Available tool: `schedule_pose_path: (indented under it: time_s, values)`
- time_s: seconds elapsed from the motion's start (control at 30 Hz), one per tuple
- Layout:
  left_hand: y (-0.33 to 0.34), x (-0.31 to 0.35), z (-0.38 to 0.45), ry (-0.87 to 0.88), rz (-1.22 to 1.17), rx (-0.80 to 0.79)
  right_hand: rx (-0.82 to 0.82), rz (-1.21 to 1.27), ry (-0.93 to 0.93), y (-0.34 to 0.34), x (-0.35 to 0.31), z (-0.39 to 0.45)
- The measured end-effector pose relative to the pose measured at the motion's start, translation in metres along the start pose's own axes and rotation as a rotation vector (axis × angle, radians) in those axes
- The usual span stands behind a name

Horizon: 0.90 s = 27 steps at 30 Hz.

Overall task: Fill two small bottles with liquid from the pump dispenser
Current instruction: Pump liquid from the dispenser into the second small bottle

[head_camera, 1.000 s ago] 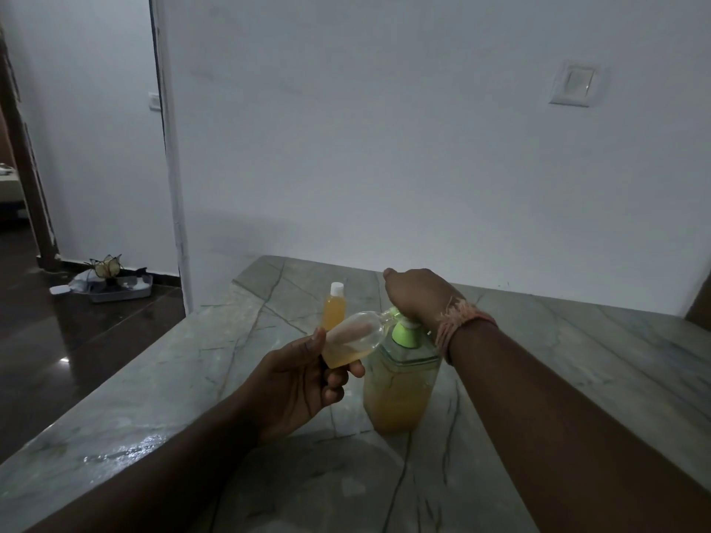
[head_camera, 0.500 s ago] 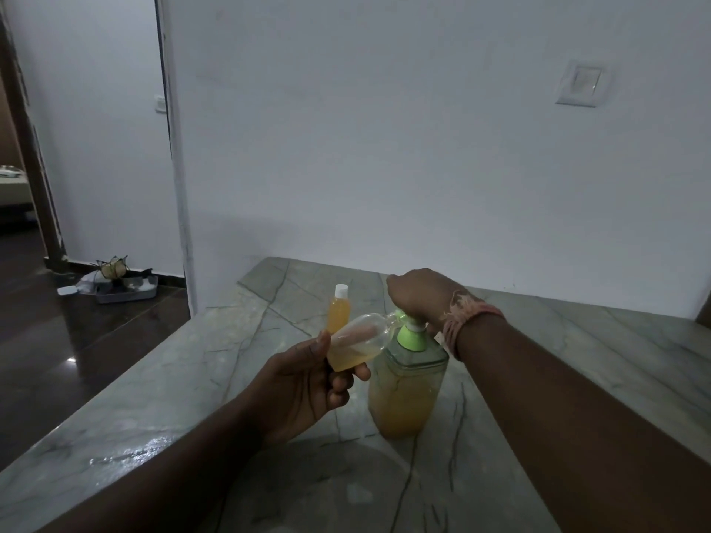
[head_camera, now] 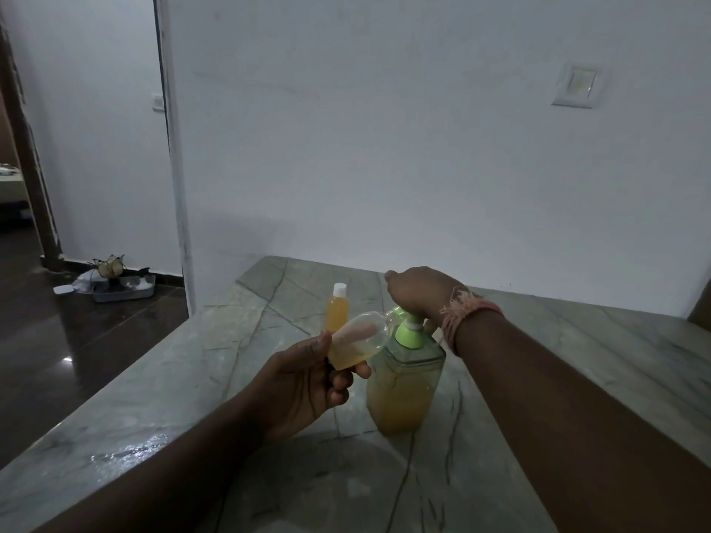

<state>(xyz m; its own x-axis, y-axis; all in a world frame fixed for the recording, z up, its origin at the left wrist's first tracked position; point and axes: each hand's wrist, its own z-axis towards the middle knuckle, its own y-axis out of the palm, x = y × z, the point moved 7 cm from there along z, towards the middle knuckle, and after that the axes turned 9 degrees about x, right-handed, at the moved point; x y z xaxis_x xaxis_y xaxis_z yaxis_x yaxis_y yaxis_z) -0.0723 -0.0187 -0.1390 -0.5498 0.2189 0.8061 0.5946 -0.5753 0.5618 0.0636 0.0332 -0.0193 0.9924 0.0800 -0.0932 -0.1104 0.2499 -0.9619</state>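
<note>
Little has moved since the earlier frames: the pump head sits slightly higher, showing its white stem, while both hands keep their places.

On the left, the left hand holds a small clear bottle, thumb on top and fingers curled beneath. That grip tilts the bottle on its side with the mouth toward the green spout, probably so pumped liquid runs straight in. Yellow-orange liquid pools along the bottle's lower side, filling roughly a third; the rest looks empty.

Just behind it, a second small bottle stands upright on the marble bench. It has a white cap on and amber liquid nearly to the shoulder, so it seems finished.

To the right stands the pump dispenser, a clear container with a green collar, about two-thirds full of the same liquid. The right hand, with a frayed thread band at the wrist, presses down on the pump top, fingers curled over it.

Filling the second bottle appears to be under way.
</note>
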Motion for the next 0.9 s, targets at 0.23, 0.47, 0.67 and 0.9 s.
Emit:
schedule_pose_path:
  time_s: [0.23, 0.47, 0.67, 0.9]
  values:
    - [-0.002, 0.001, 0.0, -0.008, 0.004, -0.025, 0.011, -0.012, 0.014, 0.005, -0.001, -0.006]
    - [-0.002, 0.0, 0.001, 0.003, 0.014, 0.004, 0.035, 0.02, 0.04, -0.002, 0.004, 0.006]
    - [-0.002, 0.0, 0.0, -0.005, -0.004, -0.041, 0.052, -0.013, 0.051, 0.009, 0.005, -0.001]
    - [0.0, 0.001, 0.0, 0.009, -0.003, -0.022, 0.04, 0.085, 0.103, -0.001, 0.008, 0.003]
